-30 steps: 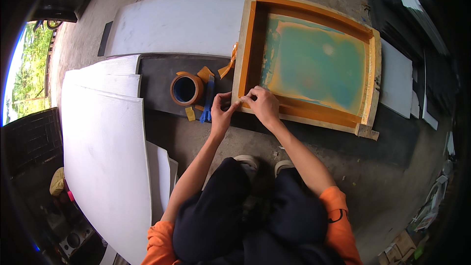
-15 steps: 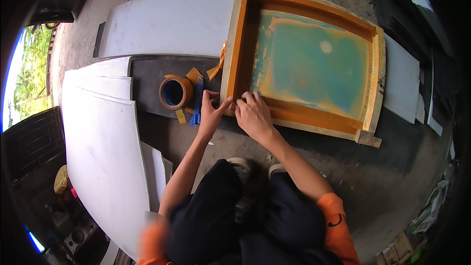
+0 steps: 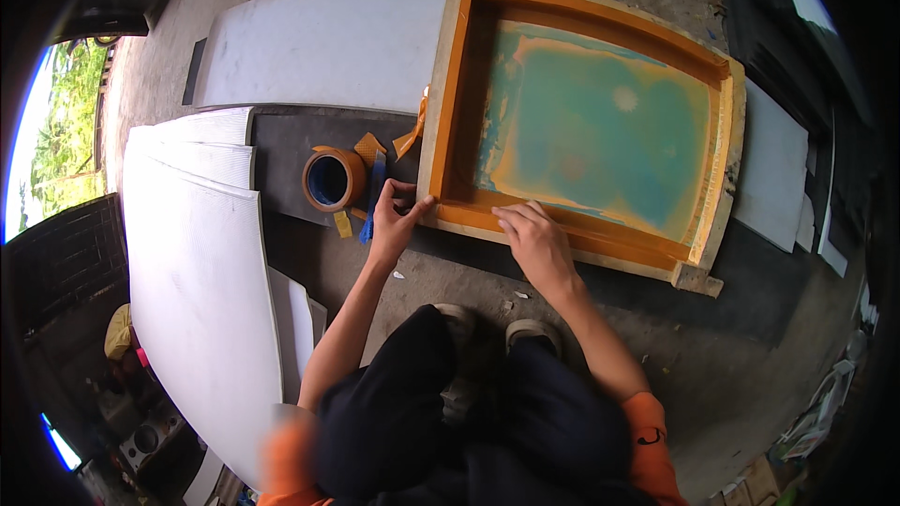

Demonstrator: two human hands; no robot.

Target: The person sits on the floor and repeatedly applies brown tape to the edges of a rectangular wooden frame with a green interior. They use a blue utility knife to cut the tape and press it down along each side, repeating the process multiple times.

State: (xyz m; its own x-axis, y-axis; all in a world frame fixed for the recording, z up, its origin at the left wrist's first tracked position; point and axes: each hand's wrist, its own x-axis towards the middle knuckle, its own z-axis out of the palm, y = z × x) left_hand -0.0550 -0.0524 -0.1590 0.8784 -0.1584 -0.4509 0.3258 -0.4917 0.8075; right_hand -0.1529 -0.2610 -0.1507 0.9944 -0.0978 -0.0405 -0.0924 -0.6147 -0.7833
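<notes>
A wooden screen-printing frame [image 3: 433, 117] lies flat, its inner edges lined with brown tape and its mesh [image 3: 600, 131] stained green and orange. At its near left corner, my left hand [image 3: 392, 225] rests its thumb tip on the wood. The forefinger is bent, with a gap between it and the thumb. Further along the near rail, my right hand [image 3: 539, 248] has thumb and fingers drawn together against the brown tape. Whatever lies between those fingertips is hidden. Left of the frame, a roll of brown tape [image 3: 354, 178] stands beside a blue strip [image 3: 377, 187].
White corrugated sheets [image 3: 197, 262] spread along the left, and a white panel [image 3: 319, 42] lies behind. Beneath the roll is a dark board [image 3: 281, 145]. Brown tape scraps [image 3: 411, 136] hang by the frame's left side. My shoes [image 3: 532, 333] are just below the near rail.
My right hand has slid right along the near rail, away from the corner. My left hand stays at the corner, shifted slightly down and left.
</notes>
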